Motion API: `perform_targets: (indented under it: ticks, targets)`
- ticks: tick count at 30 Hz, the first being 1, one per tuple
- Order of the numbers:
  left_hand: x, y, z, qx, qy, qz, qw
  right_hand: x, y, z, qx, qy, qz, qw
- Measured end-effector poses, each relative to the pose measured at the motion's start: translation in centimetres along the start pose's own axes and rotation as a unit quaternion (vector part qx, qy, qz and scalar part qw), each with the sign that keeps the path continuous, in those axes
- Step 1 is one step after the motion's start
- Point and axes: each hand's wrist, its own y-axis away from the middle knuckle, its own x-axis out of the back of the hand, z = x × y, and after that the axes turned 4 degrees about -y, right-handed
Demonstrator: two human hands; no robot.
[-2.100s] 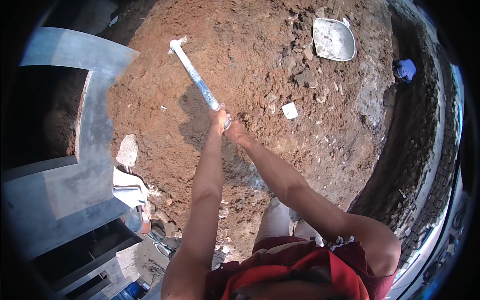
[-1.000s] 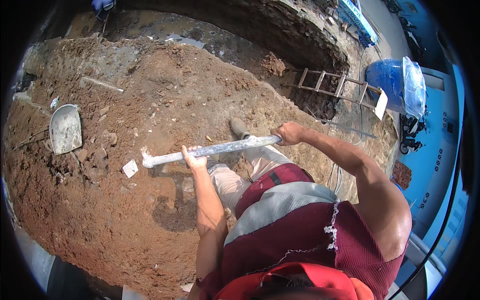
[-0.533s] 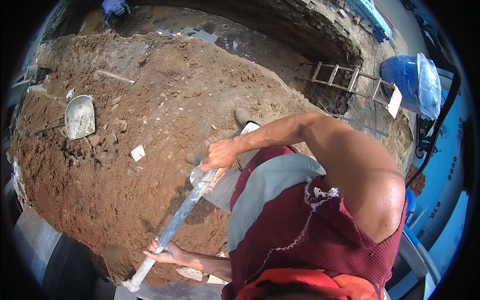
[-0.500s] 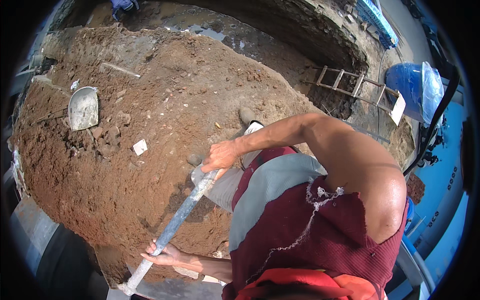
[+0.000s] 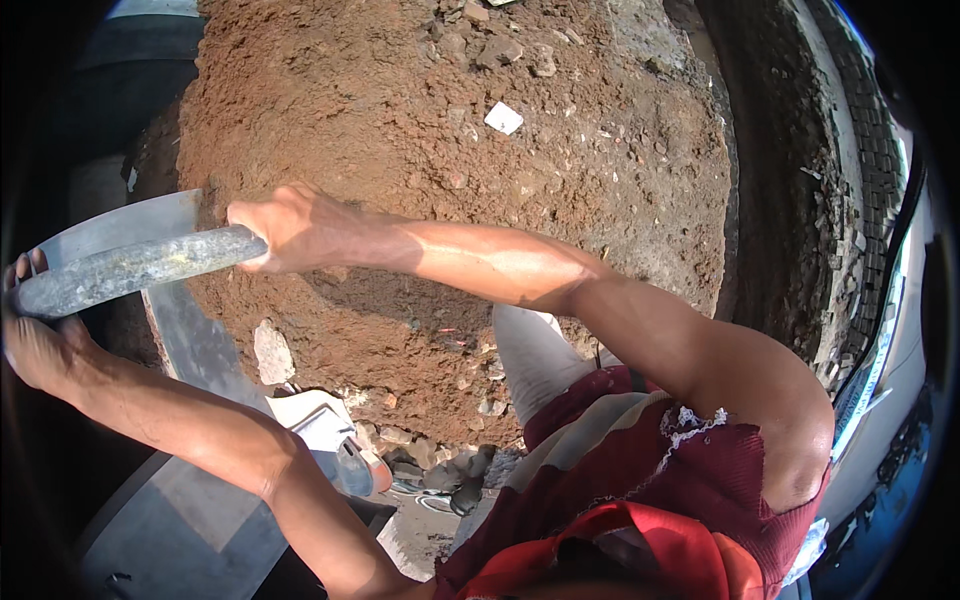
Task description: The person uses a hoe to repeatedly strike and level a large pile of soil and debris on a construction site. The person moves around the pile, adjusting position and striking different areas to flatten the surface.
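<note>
A grey, scuffed round pole (image 5: pixel 140 268) extends across the far left side of the head view, tilted slightly up to the right. My right hand (image 5: pixel 295 232) is closed around its right end, above the brown soil. Out near the dark left rim, my left hand (image 5: pixel 42 345) grips the other visible end, with fingertips curling over the top. Whatever lies beyond either hand on the pole is hidden or out of view. Just behind the pole is a curved grey sheet-like edge (image 5: pixel 130 222); I cannot tell whether it is joined to the pole.
Loose brown soil (image 5: pixel 330 130) fills the middle, with rocks (image 5: pixel 500 50) and a white flat piece (image 5: pixel 504 118) on it. A pale stone (image 5: pixel 272 352) lies beside a grey slab (image 5: pixel 205 340) at lower left. A deep trench (image 5: pixel 765 150) runs along the right.
My view has swung left, so the ladder, blue barrel and shovel-like blade have left it. Both hands and the pole have moved to the far left, the pole now nearly level.
</note>
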Motion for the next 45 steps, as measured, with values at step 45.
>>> perform_targets:
  ticks: [45]
  targets:
    - [-35.0,96.3,4.1,0.884,0.209,-0.263,0.325,25.4,76.6,-61.5,-0.776,0.355,0.046,0.519]
